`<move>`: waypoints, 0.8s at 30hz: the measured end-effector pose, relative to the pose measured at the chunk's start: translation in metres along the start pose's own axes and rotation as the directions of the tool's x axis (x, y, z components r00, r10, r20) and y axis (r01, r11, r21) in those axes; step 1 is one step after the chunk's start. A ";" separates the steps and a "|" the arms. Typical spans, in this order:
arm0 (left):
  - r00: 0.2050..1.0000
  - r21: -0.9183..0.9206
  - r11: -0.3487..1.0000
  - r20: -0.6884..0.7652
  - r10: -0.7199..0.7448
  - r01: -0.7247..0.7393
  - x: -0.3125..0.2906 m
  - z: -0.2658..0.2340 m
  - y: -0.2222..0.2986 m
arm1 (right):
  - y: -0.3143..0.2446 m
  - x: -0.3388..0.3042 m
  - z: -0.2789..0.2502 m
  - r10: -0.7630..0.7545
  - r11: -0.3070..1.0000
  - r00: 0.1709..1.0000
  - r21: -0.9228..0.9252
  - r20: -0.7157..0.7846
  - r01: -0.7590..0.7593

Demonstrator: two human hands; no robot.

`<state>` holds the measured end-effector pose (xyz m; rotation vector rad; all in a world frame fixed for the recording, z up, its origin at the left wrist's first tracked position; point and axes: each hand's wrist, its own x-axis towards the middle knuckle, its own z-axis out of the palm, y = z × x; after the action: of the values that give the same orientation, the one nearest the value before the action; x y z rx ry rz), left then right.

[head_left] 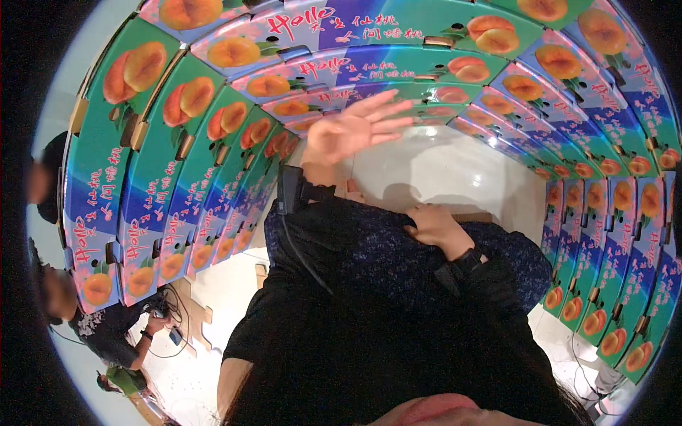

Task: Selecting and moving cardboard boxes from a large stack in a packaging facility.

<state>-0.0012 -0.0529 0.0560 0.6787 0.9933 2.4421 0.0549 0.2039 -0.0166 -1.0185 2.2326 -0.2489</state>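
My left hand (359,131) is raised in front of the stacked boxes, open with its fingers spread and nothing in it. A black band with a small device (291,190) is strapped round that wrist, and a thin cable runs down from it. Low over my lap, my right hand (437,227) rests against the dark blue speckled cloth (376,248) there. Its fingers bend down out of sight, so I cannot tell whether they grip anything. A dark watch-like band (467,263) is on the right wrist.
Stacked fruit cartons, green and blue with peach pictures, form walls at the left (160,170), ahead (348,60) and right (604,248). Pale shiny floor (455,167) lies between them. Beyond the left stack, another person (106,334) in dark clothes is near cables (177,312).
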 end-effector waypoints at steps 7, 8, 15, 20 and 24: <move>0.872 -0.431 0.761 -0.310 0.380 -0.485 -0.010 -0.032 -0.012 | 0.005 -0.001 0.006 -0.028 0.999 0.999 0.030 -0.033 0.029; 0.868 -0.399 0.787 -0.372 0.330 -0.470 -0.015 -0.049 -0.018 | 0.005 -0.001 0.008 -0.056 0.997 0.996 0.053 -0.075 0.060; 0.622 -0.437 0.841 -0.766 -0.163 -0.319 -0.008 -0.048 -0.036 | 0.005 -0.003 0.005 -0.056 0.996 0.995 0.057 -0.083 0.061; 0.310 -0.417 0.870 -0.891 -0.333 -0.264 -0.004 -0.046 -0.052 | 0.006 -0.002 0.006 -0.060 0.995 0.993 0.079 -0.103 0.068; 0.292 -0.485 0.824 -0.866 -0.406 -0.294 -0.001 -0.052 -0.053 | 0.004 -0.003 0.007 -0.066 0.989 0.983 0.118 -0.174 0.087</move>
<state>-0.0200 -0.0462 -0.0156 -1.2606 0.4303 2.7383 0.0580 0.2095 -0.0219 -1.0503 2.2982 -0.5205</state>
